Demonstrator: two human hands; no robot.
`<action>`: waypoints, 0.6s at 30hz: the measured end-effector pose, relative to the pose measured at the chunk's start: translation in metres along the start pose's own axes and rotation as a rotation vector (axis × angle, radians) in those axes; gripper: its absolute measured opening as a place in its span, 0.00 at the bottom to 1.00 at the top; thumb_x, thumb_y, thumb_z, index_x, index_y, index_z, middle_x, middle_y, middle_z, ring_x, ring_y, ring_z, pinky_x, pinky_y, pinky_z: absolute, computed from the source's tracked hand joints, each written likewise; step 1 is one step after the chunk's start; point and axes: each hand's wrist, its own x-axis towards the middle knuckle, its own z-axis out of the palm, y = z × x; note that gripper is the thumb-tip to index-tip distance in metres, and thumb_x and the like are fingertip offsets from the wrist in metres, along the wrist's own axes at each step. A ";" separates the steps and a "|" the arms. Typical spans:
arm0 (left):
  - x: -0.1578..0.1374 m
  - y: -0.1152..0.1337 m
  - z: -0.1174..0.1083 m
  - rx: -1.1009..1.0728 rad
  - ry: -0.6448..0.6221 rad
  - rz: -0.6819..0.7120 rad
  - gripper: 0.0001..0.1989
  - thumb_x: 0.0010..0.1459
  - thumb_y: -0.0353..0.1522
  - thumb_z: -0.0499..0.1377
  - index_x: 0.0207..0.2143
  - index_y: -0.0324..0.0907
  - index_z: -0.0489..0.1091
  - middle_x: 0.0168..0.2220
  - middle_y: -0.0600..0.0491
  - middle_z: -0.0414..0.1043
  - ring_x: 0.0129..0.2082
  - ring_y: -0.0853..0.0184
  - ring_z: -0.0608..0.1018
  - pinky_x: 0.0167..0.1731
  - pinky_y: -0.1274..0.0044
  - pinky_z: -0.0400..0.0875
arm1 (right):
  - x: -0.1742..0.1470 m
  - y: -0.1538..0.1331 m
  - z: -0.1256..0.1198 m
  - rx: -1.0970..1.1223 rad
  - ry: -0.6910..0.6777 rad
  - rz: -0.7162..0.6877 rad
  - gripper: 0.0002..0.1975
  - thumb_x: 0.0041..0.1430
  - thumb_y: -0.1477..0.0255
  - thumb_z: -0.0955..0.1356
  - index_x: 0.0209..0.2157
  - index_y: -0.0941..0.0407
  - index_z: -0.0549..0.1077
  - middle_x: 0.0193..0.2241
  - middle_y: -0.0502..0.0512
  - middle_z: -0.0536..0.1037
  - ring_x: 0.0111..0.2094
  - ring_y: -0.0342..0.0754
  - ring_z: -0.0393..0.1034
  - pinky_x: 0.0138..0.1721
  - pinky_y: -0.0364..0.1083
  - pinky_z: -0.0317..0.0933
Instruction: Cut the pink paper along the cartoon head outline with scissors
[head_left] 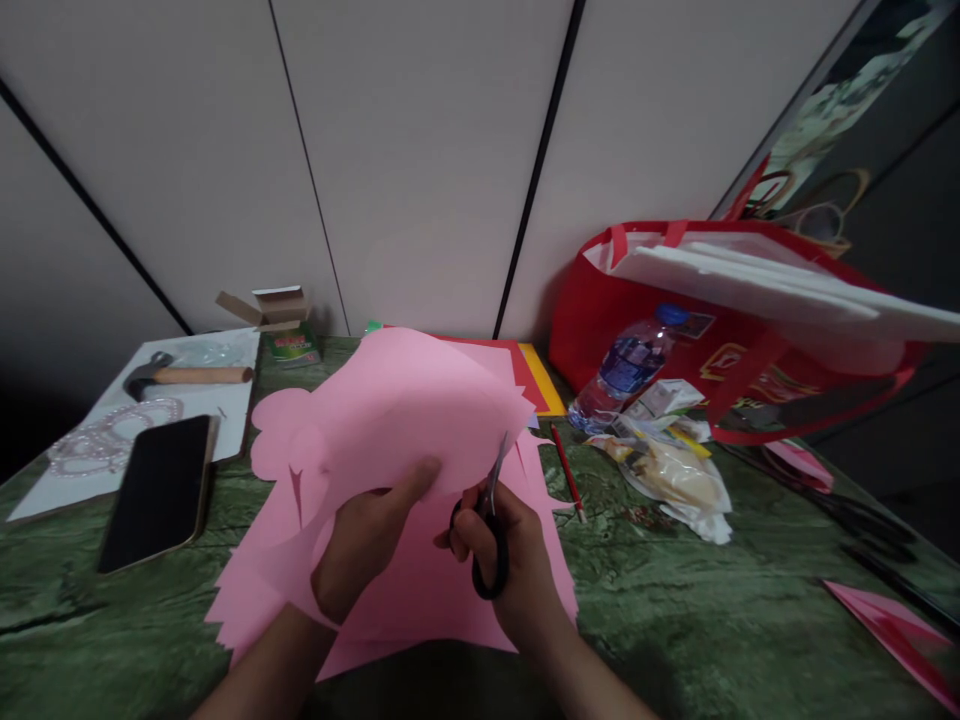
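head view: left hand [364, 540] grips curved pink sheet [412, 400], thumb on top, holding it raised over pile of pink paper [442, 595] on green surface [645, 590]. right hand [517, 550] holds scissors [493, 488], fingers at black handles, blades pointing up at sheet's right side; cannot tell how far blades part. red pencil [568, 470] lies just right of pile. farther right, plastic bottle [626, 365] in front of red bag [592, 310]. at left, dark phone [159, 490] near hammer [199, 375].
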 end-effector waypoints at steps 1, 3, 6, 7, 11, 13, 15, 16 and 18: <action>0.000 -0.001 0.000 0.020 0.010 -0.027 0.20 0.46 0.48 0.59 0.16 0.41 0.70 0.18 0.51 0.72 0.29 0.57 0.76 0.33 0.71 0.70 | 0.000 0.000 0.000 0.002 0.004 0.007 0.07 0.48 0.72 0.67 0.24 0.56 0.62 0.15 0.41 0.64 0.19 0.40 0.63 0.23 0.42 0.59; 0.001 -0.002 0.001 0.067 0.029 -0.074 0.20 0.45 0.49 0.58 0.17 0.42 0.70 0.20 0.51 0.72 0.29 0.59 0.75 0.33 0.72 0.69 | 0.000 0.000 0.001 0.007 0.013 0.012 0.07 0.47 0.72 0.67 0.24 0.56 0.62 0.15 0.41 0.64 0.18 0.39 0.62 0.23 0.43 0.60; 0.001 -0.003 0.001 0.081 0.039 -0.069 0.21 0.44 0.50 0.58 0.17 0.42 0.69 0.19 0.52 0.70 0.28 0.60 0.74 0.33 0.72 0.69 | 0.000 0.000 0.001 0.011 0.005 0.002 0.08 0.47 0.71 0.67 0.23 0.55 0.62 0.15 0.41 0.64 0.18 0.39 0.61 0.24 0.43 0.61; 0.001 -0.003 0.001 0.080 0.040 -0.071 0.20 0.44 0.50 0.59 0.16 0.42 0.69 0.19 0.53 0.70 0.27 0.61 0.73 0.33 0.72 0.69 | 0.000 0.000 0.001 0.014 0.003 0.000 0.08 0.47 0.71 0.67 0.23 0.55 0.62 0.15 0.41 0.64 0.17 0.39 0.60 0.24 0.43 0.62; 0.000 -0.001 0.001 0.033 0.023 -0.064 0.18 0.45 0.46 0.59 0.16 0.42 0.67 0.16 0.55 0.67 0.25 0.62 0.73 0.30 0.74 0.69 | 0.000 0.000 0.002 0.017 -0.002 0.002 0.08 0.48 0.71 0.67 0.22 0.55 0.62 0.15 0.41 0.63 0.17 0.38 0.59 0.25 0.44 0.64; 0.001 0.000 0.001 -0.006 0.027 -0.063 0.16 0.45 0.45 0.60 0.16 0.42 0.67 0.16 0.55 0.66 0.25 0.63 0.73 0.29 0.74 0.69 | 0.000 0.000 0.002 0.013 0.000 0.016 0.09 0.47 0.70 0.68 0.22 0.55 0.62 0.14 0.41 0.63 0.17 0.38 0.59 0.24 0.44 0.64; 0.002 0.001 0.003 -0.058 0.054 -0.041 0.15 0.44 0.43 0.61 0.17 0.42 0.66 0.16 0.56 0.66 0.25 0.63 0.73 0.27 0.75 0.68 | 0.000 0.001 0.002 0.018 0.003 0.022 0.09 0.48 0.70 0.68 0.22 0.56 0.62 0.14 0.41 0.62 0.16 0.38 0.59 0.24 0.43 0.64; 0.003 0.001 0.004 -0.096 0.067 -0.015 0.14 0.44 0.42 0.61 0.17 0.42 0.66 0.17 0.56 0.66 0.25 0.64 0.73 0.27 0.75 0.68 | 0.000 0.002 0.002 0.023 0.002 0.019 0.09 0.48 0.70 0.68 0.22 0.56 0.62 0.13 0.40 0.62 0.16 0.38 0.59 0.24 0.44 0.65; 0.005 0.001 0.006 -0.204 0.068 0.067 0.12 0.44 0.40 0.61 0.19 0.41 0.67 0.19 0.56 0.67 0.26 0.64 0.73 0.27 0.76 0.68 | 0.000 0.004 0.003 0.038 0.003 0.003 0.09 0.48 0.70 0.68 0.22 0.56 0.62 0.13 0.40 0.62 0.15 0.37 0.58 0.24 0.44 0.66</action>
